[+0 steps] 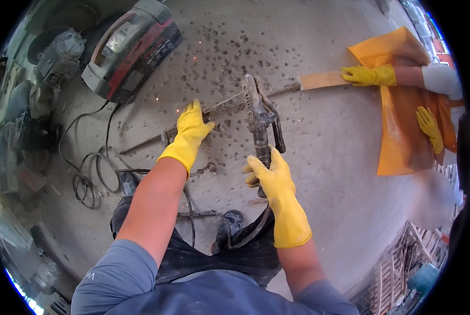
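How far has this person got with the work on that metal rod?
Already done: the floor is pocked with burn marks. In hand: the left hand steadies the thin rod, the right hand grips the welding holder on it, and a co-worker's gloved hand holds the wooden end. How much remains can't be judged.

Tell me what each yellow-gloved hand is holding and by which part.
The right hand grips the welding electrode holder by its handle end. The left hand presses on the thin steel rod lying on the concrete floor, near the weld point.
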A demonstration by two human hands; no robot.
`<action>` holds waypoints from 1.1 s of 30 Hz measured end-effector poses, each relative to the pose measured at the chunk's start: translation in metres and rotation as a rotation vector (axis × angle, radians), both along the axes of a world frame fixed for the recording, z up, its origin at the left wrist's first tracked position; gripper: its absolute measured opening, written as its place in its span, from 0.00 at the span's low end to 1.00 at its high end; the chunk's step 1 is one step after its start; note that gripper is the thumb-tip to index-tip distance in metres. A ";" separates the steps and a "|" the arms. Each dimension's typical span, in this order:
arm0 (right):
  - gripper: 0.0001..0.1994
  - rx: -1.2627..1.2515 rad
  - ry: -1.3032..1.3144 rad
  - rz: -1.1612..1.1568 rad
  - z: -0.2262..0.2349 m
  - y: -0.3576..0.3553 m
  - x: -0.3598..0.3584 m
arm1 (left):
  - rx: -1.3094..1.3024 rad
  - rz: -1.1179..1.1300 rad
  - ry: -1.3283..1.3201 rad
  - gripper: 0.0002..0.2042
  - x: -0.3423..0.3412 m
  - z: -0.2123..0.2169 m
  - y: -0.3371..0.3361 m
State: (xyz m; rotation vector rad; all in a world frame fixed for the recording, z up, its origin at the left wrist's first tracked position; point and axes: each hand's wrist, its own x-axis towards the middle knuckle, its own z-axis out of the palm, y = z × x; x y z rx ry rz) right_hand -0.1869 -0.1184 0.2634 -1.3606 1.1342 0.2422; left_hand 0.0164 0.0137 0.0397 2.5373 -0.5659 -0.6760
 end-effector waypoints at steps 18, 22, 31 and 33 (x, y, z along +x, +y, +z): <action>0.24 -0.020 0.034 0.027 -0.011 -0.004 0.001 | -0.017 -0.117 -0.143 0.43 -0.007 -0.004 -0.031; 0.25 -0.015 0.043 0.098 -0.012 -0.003 0.006 | 0.024 -0.160 -0.108 0.31 0.004 -0.035 -0.024; 0.29 -0.018 0.051 0.055 -0.010 -0.003 0.004 | -0.145 -0.059 -0.129 0.44 -0.006 -0.019 -0.024; 0.35 -0.011 0.073 0.078 -0.012 -0.005 0.002 | -0.126 -0.069 -0.103 0.46 -0.007 -0.017 -0.026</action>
